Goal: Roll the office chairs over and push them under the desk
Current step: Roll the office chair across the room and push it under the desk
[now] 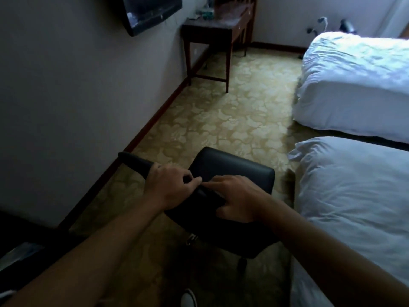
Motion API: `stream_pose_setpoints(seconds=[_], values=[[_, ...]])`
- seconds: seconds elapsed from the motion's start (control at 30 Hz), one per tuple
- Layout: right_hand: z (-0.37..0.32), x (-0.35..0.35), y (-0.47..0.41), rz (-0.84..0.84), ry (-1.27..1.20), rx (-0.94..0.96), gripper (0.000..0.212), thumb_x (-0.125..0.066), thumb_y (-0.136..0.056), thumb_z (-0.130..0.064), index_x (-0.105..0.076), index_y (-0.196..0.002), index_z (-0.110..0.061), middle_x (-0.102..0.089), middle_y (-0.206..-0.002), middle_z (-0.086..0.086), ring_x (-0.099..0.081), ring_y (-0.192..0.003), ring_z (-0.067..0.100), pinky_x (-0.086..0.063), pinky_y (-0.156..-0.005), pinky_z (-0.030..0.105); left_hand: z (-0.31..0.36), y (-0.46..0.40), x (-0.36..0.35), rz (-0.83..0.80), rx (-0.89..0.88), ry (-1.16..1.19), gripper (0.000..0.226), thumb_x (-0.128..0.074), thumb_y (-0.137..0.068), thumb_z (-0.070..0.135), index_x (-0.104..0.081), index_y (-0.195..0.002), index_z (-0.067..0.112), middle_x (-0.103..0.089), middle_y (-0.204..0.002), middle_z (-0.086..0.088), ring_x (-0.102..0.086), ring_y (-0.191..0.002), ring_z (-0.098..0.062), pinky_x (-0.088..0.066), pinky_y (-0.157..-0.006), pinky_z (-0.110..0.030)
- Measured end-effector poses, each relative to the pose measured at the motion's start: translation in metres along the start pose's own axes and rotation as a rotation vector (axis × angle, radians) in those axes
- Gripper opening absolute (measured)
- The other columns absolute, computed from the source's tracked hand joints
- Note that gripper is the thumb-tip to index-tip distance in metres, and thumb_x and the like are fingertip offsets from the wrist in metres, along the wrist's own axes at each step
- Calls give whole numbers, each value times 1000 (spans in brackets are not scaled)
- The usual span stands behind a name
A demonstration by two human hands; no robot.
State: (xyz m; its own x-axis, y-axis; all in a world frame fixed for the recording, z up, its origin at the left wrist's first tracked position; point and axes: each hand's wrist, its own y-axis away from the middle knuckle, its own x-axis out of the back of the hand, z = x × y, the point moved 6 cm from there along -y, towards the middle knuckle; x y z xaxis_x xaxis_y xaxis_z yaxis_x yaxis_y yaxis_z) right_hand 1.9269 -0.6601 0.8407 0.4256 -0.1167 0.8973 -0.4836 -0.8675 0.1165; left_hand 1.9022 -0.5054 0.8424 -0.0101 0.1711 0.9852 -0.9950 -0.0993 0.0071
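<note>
Between the wall on the left and two beds on the right, a black office chair (230,173) stands on the patterned carpet (232,116), close in front of the person. Its padded seat points away toward the far end of the room, and its backrest top runs slantwise under both hands. One caster shows dimly below the seat.

The left hand (171,185) grips the top edge of the backrest, fingers curled over it and thumb reaching toward the other hand. The right hand (238,199) lies on the same edge just beside it, fingers bent over the far side and thumb on the near side, so it holds the backrest too. The fingertips of the two hands nearly meet.

Far ahead, against the left wall, stands a dark wooden desk (212,29) with small items on its top that are too blurred to name. A wooden chair (247,9) sits at the desk's far side. The office chair is well apart from the desk, with open carpet between them.

A dark television (150,12) hangs on the wall above and to the left of the desk. The nearer bed (354,196) lies just beside the office chair's right side; the farther bed (354,80) lies beyond it, both covered in white bedding. A shoe toe (189,298) shows at the bottom edge of the view.
</note>
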Motion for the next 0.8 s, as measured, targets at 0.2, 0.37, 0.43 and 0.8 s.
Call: stream_pose_setpoints(seconds=[0.2,0.37,0.43,0.8], values=[[94,57,-32,94,191,-132,68,-42,-73,-49,-35,-140,-45,-65,-106,-11,-59,-99,14,-43,-71,31,-29,-137,7,-519,-204,144,73,-63,-51,89,-65,-107,43,-66,-102,20,-61,-94,-4,-53,-84,-32],[178,100,-49,137,325,-225,51,-37,-73,-56,-65,-108,-31,-68,-91,-8,-64,-84,15,-48,-74,31,-15,-240,-10,-318,-318,-153,65,-50,-53,91,-53,-93,41,-62,-97,13,-59,-89,-15,-47,-72,-34],[215,118,-60,120,335,-277,46,-36,-69,-60,-64,-86,-28,-66,-83,-8,-64,-78,16,-46,-65,28,-2,-273,-16,-290,-320,-139,67,-46,-50,93,-53,-93,42,-60,-95,13,-59,-88,-16,-48,-73,-35],[399,204,-153,188,134,-318,45,-49,-61,-68,-64,-87,-35,-46,-77,-18,-44,-70,3,-29,-54,21,33,-470,-16,-247,-260,-178,63,-57,-61,85,-57,-109,43,-61,-107,12,-60,-98,-16,-40,-71,-30]])
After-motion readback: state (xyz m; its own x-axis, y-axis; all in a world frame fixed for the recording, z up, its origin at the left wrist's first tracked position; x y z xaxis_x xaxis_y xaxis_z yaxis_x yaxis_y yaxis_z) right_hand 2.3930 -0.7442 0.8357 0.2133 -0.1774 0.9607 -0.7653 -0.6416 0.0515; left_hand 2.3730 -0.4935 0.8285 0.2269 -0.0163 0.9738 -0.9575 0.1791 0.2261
